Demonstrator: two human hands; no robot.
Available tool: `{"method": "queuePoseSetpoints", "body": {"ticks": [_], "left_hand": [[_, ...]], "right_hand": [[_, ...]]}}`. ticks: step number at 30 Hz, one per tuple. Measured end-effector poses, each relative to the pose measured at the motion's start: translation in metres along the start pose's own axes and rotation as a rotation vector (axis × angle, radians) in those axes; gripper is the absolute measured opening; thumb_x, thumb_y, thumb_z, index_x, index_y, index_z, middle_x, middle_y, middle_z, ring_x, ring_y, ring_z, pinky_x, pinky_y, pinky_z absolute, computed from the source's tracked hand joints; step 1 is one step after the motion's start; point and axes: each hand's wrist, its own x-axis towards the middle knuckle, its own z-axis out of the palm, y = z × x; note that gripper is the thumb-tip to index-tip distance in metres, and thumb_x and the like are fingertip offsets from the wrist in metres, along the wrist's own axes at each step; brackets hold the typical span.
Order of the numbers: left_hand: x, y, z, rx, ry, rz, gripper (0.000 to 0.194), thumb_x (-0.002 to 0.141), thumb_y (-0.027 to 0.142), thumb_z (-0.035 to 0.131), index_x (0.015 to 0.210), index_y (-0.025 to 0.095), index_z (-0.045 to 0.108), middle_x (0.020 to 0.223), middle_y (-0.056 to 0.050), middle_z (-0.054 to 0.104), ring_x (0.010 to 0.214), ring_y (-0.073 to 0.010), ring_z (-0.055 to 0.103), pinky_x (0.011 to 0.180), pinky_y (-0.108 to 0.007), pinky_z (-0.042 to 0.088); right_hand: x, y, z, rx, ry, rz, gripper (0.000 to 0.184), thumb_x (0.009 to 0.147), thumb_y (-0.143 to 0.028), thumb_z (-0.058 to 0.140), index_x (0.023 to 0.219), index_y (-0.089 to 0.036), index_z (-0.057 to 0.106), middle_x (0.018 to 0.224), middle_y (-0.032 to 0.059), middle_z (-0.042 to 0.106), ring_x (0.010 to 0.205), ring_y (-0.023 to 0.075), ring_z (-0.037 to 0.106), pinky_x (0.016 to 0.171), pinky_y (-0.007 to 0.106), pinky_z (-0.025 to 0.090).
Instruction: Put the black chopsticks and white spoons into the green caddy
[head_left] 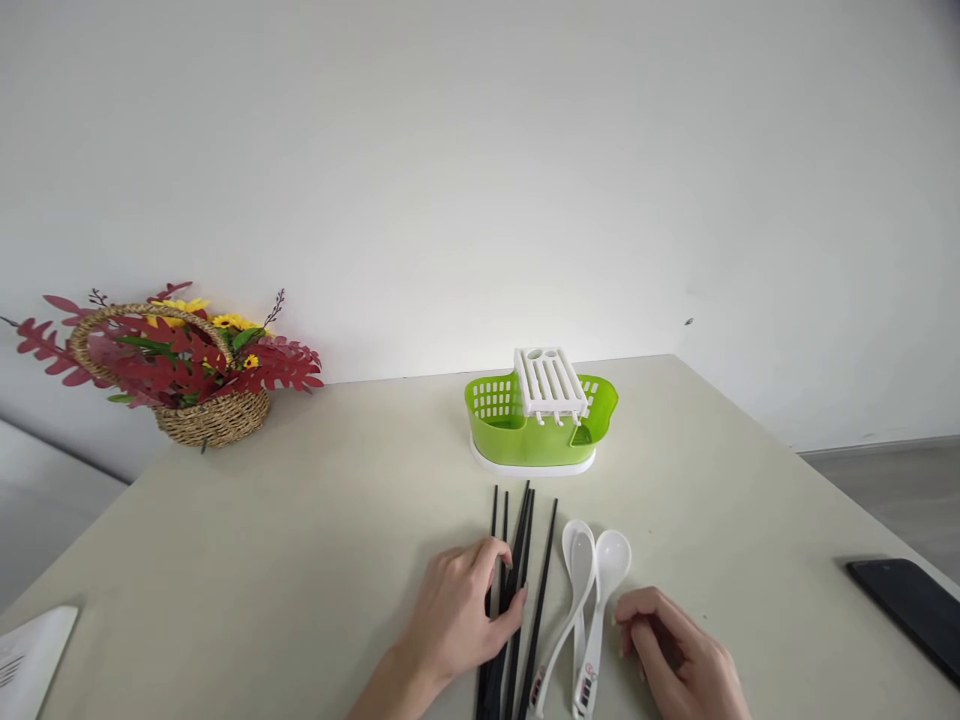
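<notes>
**Left hand's on the chopsticks, right hand's just hanging out by the spoons**

So the black chopsticks [513, 585] are lying on the tabletop [322, 540] right in front of the person, tips pointing away, lower ends running out of view. The left hand [457, 605] is on them, fingers curled over the sticks from the left and thumb across from them, with several sticks passing between. Looks to me like the gathering-up step. The fingers are clearly at the bunch, but I can't tell if they're actually squeezing it or just resting there. One loose chopstick [541, 590] lies apart on the right, outside the thumb.

IMO the next move calls for a proper pinch: thumb and fingers snug around the bunch, tips kept together, and a wider reach if that stray is to be included.

Just right of the sticks are three white spoons [613, 560], bowls away from the person, handles crossing a bit. The right hand [679, 650] is beside them, loosely curled. Nothing shows in it, but the inside of the curl is hidden, so I can't swear it's free.

Further back is a green caddy [536, 443] on a white base [525, 468], with a white slotted piece [555, 408] across its middle. Flower basket [214, 420] off to the left, dark phone [911, 610] far right.
</notes>
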Motion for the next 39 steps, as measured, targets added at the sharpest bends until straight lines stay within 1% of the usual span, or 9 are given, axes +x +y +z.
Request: {"method": "queuePoseSetpoints", "body": {"ticks": [7, 11, 16, 20, 26, 31, 35, 39], "left_hand": [[0.0013, -0.0020, -0.0020, -0.013, -0.046, -0.022, 0.016, 0.088, 0.027, 0.057, 0.101, 0.024, 0.048, 0.065, 0.009, 0.054, 0.053, -0.0118, 0.052, 0.058, -0.025, 0.041], [0.0010, -0.0039, -0.0034, -0.019, -0.050, -0.022, 0.017, 0.088, 0.027, 0.057, 0.101, 0.024, 0.047, 0.064, 0.010, 0.055, 0.051, -0.0109, 0.052, 0.058, -0.025, 0.041], [0.0004, -0.0074, -0.0030, 0.002, -0.039, 0.000, 0.016, 0.086, 0.021, 0.055, 0.100, 0.025, 0.048, 0.062, 0.010, 0.057, 0.051, -0.0107, 0.056, 0.060, -0.025, 0.044], [0.0012, -0.0092, -0.0037, 0.003, -0.027, 0.027, 0.019, 0.084, 0.018, 0.056, 0.100, 0.025, 0.049, 0.063, 0.011, 0.062, 0.051, -0.0104, 0.059, 0.061, -0.025, 0.046], [0.0018, -0.0090, -0.0061, -0.015, -0.019, 0.011, 0.022, 0.081, 0.018, 0.060, 0.099, 0.025, 0.051, 0.064, 0.011, 0.065, 0.052, -0.0102, 0.061, 0.061, -0.024, 0.047], [0.0015, -0.0089, -0.0063, -0.029, -0.007, 0.008, 0.020, 0.080, 0.017, 0.060, 0.097, 0.025, 0.052, 0.063, 0.011, 0.066, 0.053, -0.0100, 0.062, 0.063, -0.024, 0.049], [0.0017, -0.0088, -0.0070, -0.058, 0.001, 0.003, 0.019, 0.080, 0.018, 0.060, 0.096, 0.025, 0.053, 0.061, 0.010, 0.066, 0.050, -0.0101, 0.060, 0.061, -0.023, 0.049], [0.0019, -0.0078, -0.0083, -0.080, -0.007, -0.011, 0.019, 0.080, 0.018, 0.060, 0.096, 0.025, 0.053, 0.060, 0.010, 0.065, 0.051, -0.0106, 0.061, 0.061, -0.023, 0.049]], "right_hand": [[0.0006, 0.0000, -0.0001, 0.001, -0.003, -0.016, 0.029, 0.096, -0.044, 0.049, 0.080, -0.025, 0.065, 0.065, -0.0012, 0.062, 0.059, 0.0161, 0.056, 0.059, 0.025, 0.041], [0.0011, -0.0027, 0.0000, -0.010, 0.034, -0.043, 0.028, 0.095, -0.042, 0.050, 0.078, -0.025, 0.065, 0.064, -0.0010, 0.062, 0.058, 0.0162, 0.057, 0.059, 0.025, 0.043], [0.0006, -0.0041, -0.0006, -0.015, 0.018, -0.029, 0.028, 0.095, -0.042, 0.049, 0.078, -0.025, 0.065, 0.064, -0.0012, 0.062, 0.057, 0.0160, 0.055, 0.058, 0.025, 0.042], [0.0002, -0.0043, -0.0006, -0.019, 0.012, -0.021, 0.028, 0.095, -0.041, 0.048, 0.079, -0.025, 0.064, 0.066, -0.0011, 0.062, 0.058, 0.0159, 0.055, 0.058, 0.025, 0.041], [0.0007, -0.0067, 0.0009, 0.000, 0.043, -0.038, 0.028, 0.094, -0.042, 0.049, 0.077, -0.025, 0.063, 0.065, -0.0006, 0.062, 0.058, 0.0159, 0.056, 0.057, 0.024, 0.042], [0.0008, -0.0042, -0.0007, 0.002, 0.014, -0.034, 0.029, 0.096, -0.042, 0.048, 0.079, -0.024, 0.064, 0.065, -0.0004, 0.062, 0.058, 0.0163, 0.055, 0.057, 0.025, 0.042], [0.0013, -0.0016, -0.0024, 0.011, -0.011, -0.041, 0.028, 0.096, -0.042, 0.049, 0.080, -0.024, 0.063, 0.070, 0.0007, 0.064, 0.060, 0.0163, 0.057, 0.058, 0.025, 0.043], [0.0017, -0.0031, -0.0027, 0.001, -0.003, -0.040, 0.028, 0.096, -0.042, 0.049, 0.079, -0.024, 0.064, 0.068, 0.0010, 0.063, 0.058, 0.0167, 0.056, 0.055, 0.025, 0.043]]}}
